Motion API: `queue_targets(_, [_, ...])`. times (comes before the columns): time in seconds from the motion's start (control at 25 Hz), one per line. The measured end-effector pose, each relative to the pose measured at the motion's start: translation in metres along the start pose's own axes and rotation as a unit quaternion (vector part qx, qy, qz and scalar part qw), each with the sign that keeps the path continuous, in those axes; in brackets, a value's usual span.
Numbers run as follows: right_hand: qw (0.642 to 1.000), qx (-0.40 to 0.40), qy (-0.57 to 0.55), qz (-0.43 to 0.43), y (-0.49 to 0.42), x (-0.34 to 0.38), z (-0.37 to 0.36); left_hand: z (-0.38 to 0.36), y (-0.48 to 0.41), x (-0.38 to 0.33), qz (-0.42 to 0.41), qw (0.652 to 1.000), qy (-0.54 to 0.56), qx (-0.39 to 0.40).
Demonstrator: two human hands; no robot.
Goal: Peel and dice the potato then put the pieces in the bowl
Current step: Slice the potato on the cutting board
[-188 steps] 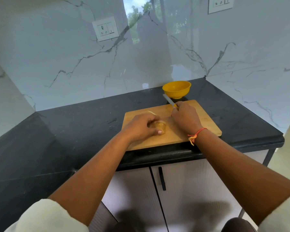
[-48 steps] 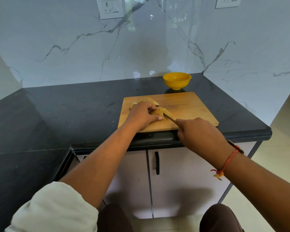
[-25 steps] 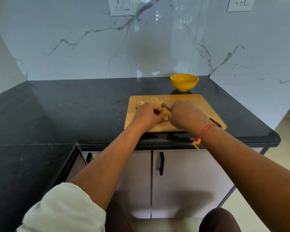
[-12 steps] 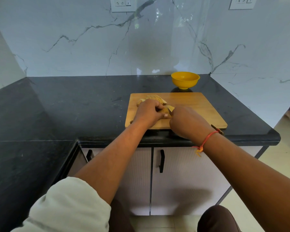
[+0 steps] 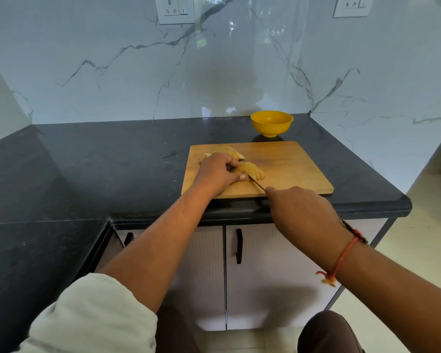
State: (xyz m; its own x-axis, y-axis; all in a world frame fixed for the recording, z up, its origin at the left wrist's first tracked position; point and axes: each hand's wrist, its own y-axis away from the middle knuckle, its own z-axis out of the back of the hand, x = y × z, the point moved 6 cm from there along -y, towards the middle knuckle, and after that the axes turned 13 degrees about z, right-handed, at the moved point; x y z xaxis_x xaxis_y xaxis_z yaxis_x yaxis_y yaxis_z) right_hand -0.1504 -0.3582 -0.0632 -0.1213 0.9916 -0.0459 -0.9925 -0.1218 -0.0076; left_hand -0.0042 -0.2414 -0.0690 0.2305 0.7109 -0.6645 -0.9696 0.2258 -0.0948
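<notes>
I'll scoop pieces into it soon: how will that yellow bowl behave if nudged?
The yellow bowl looks like plastic and shows nothing inside, so probably light. It stands on a narrow foot on the glossy black counter, so a nudge would likely slide it; a push at the rim might tip it.

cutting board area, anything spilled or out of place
Nothing stands out. The potato slices all lie on the cutting board, the left hand holds some while the right hand grips the knife, and the yellow bowl stands upright behind it.
</notes>
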Motion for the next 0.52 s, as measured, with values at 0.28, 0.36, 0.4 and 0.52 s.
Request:
queue_targets(0.28, [0.992,-0.106,-0.065,0.008,0.011,-0.015,0.019,0.004,-0.001,-0.002,-0.009,0.999,-0.034,0.018])
queue_targets(0.36, [0.987,-0.139,-0.076,0.007,0.001,-0.016,0.027,0.005,0.000,-0.001,-0.008,0.999,-0.028,0.018])
queue_targets(0.4, [0.986,-0.147,-0.079,0.005,-0.007,-0.015,0.030,0.005,0.001,0.000,-0.007,1.000,-0.023,0.018])
queue_targets(0.52, [0.987,-0.142,-0.081,0.004,-0.035,-0.009,0.029,0.005,0.003,0.001,0.001,1.000,-0.008,0.016])
